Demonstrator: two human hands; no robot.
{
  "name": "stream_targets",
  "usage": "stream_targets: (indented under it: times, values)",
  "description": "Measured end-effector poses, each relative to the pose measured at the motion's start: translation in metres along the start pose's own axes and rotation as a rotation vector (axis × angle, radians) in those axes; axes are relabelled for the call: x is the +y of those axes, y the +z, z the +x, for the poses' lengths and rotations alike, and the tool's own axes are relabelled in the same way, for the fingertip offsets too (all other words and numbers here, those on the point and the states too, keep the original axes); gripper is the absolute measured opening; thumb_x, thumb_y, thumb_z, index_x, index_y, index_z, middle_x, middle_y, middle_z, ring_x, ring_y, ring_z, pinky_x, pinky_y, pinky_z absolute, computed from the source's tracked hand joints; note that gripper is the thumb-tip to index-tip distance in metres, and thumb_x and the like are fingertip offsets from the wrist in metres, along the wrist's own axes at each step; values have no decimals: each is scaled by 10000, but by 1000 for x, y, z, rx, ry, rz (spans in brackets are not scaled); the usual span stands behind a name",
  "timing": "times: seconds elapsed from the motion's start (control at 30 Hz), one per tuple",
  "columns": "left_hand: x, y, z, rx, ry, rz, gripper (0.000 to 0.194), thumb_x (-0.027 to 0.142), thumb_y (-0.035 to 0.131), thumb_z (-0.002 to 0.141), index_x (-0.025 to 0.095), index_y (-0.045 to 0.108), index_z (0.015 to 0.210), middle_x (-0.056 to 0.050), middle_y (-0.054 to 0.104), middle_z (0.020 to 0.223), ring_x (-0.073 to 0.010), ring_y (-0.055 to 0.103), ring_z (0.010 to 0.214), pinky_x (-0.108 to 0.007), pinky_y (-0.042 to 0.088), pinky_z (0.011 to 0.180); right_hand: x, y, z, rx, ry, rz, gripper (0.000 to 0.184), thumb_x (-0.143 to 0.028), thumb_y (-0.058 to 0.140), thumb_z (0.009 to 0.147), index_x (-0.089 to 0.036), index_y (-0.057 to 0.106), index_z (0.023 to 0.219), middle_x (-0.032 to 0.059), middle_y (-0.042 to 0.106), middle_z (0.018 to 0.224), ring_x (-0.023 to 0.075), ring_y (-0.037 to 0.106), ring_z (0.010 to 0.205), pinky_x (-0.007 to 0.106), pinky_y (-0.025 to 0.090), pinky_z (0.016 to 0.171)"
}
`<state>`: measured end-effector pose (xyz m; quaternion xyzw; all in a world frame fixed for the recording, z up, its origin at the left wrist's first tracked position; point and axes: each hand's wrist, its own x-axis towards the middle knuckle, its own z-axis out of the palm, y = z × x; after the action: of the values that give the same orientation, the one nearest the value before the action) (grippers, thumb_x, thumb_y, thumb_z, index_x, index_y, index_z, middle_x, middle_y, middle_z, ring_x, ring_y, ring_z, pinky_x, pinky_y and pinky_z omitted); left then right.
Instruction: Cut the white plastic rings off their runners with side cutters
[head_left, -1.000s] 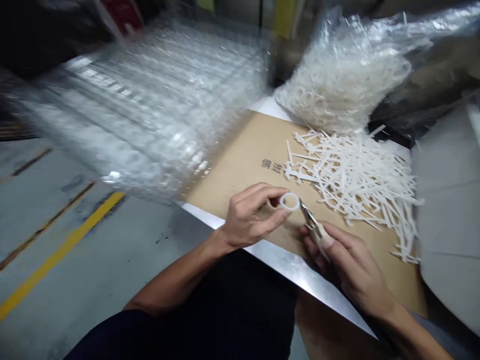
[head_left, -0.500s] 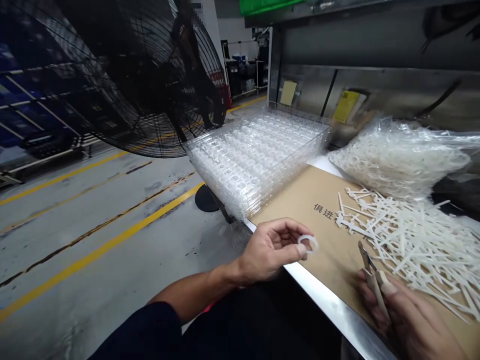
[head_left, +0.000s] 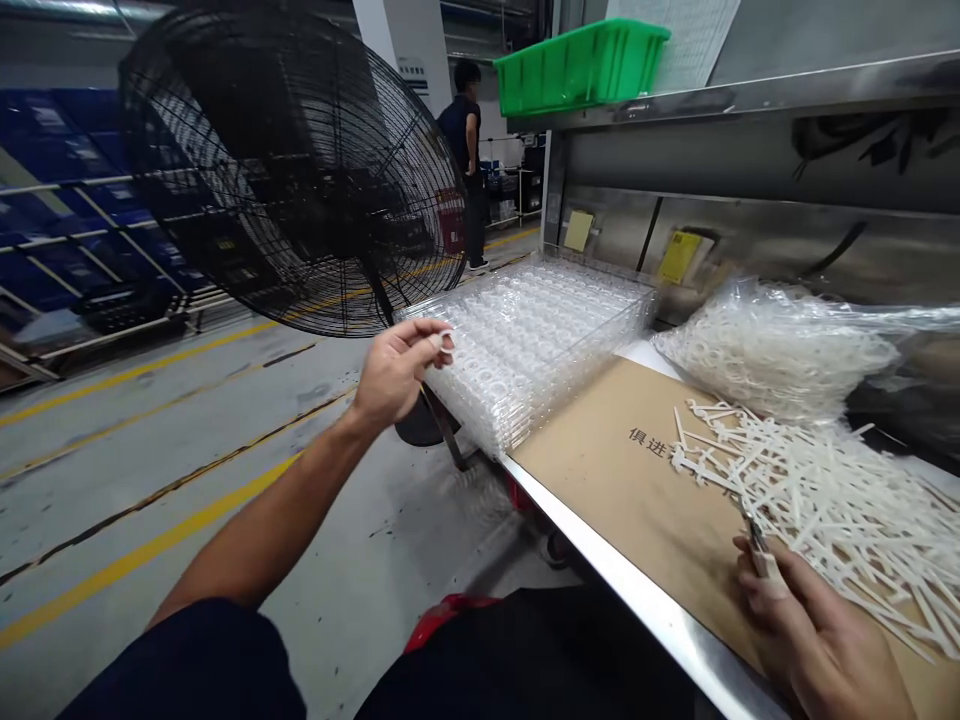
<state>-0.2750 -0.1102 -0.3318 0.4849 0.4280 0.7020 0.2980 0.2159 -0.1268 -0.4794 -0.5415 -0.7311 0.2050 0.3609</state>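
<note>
My left hand (head_left: 395,376) is raised at the left end of the transparent plastic tray stack (head_left: 540,350), pinching a small white plastic ring (head_left: 442,342) seen nearly edge-on. Its fingertips are just short of the stack, not visibly touching it. My right hand (head_left: 817,640) rests low over the brown cardboard sheet (head_left: 622,490), gripping small beige-handled cutters (head_left: 761,558). Their metal tips reach the edge of a heap of white plastic runners (head_left: 817,510).
A plastic bag of white rings (head_left: 772,350) lies behind the heap, against a steel back panel (head_left: 750,230). The steel table edge (head_left: 637,590) runs below the cardboard. A black floor fan (head_left: 289,170) stands left; a co-worker (head_left: 463,150) stands far off.
The view has swung up and out to the room. My left hand has carried the ring left, away from the cardboard, to the tray stack. My right hand stays by the heap with the cutters.
</note>
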Motion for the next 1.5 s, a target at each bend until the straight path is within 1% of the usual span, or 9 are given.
stream_targets:
  times: [0.07,0.17,0.3,0.57,0.93,1.2,1.37,1.4,1.5]
  values:
    - [-6,-22,21,26,60,140,205,266,795,810,150,760,975,-42,707,828,-118,638,696,-242,497,662,13,1,-3,-21,-82,-162,496,-588,537,969,-210,689,1250,126,827,1045,329,807,884,394,648,727]
    - [-15,-47,46,-5,144,532,260,341,730,849,149,742,1024,-64,735,898,-149,662,755,-270,509,708,21,3,-5,-17,-246,-258,471,-549,528,972,-206,657,1268,141,806,1145,344,799,945,437,637,822]
    - [-19,-59,64,-120,168,893,255,340,675,841,149,770,981,-72,757,932,-181,660,834,-292,495,767,18,5,-3,5,-333,-268,453,-530,554,956,-213,657,1262,137,800,1173,342,797,960,419,635,833]
    - [-24,-56,74,-272,140,1188,238,291,602,824,166,796,882,-67,782,959,-208,662,887,-313,478,884,11,5,-2,-5,-347,-213,424,-535,585,951,-231,684,1227,119,806,1163,344,790,1026,420,638,884]
    - [-13,-59,77,-235,180,1277,301,310,561,884,150,811,932,-85,800,1021,-217,693,938,-306,480,853,12,7,-4,-34,-368,-222,442,-522,589,954,-220,670,1267,127,791,1225,348,779,1076,432,631,939]
    - [-2,-56,59,-191,222,1246,261,269,560,905,165,798,931,-74,793,1045,-210,698,992,-310,506,931,32,10,-4,-30,-453,-280,480,-477,578,967,-194,586,1354,174,757,1265,383,772,1086,508,596,983]
    - [13,-31,11,-132,437,1113,207,280,599,929,255,793,998,-20,777,1067,-215,706,1041,-381,539,1002,-14,4,6,-22,-499,-220,334,-322,569,981,-204,611,1291,147,779,1154,324,779,1001,424,617,855]
    - [12,-22,-3,-153,526,1061,167,290,665,883,310,799,981,22,784,1023,-211,719,980,-391,566,947,-26,3,7,-43,-513,-181,316,-280,548,986,-183,616,1279,167,776,1114,327,771,974,433,610,828]
    - [-5,11,-36,-186,632,930,295,342,763,746,520,812,976,107,799,978,-255,719,845,-492,573,800,-49,4,11,-96,-424,-232,293,-294,511,992,-173,631,1230,137,769,1022,265,736,878,387,600,810]
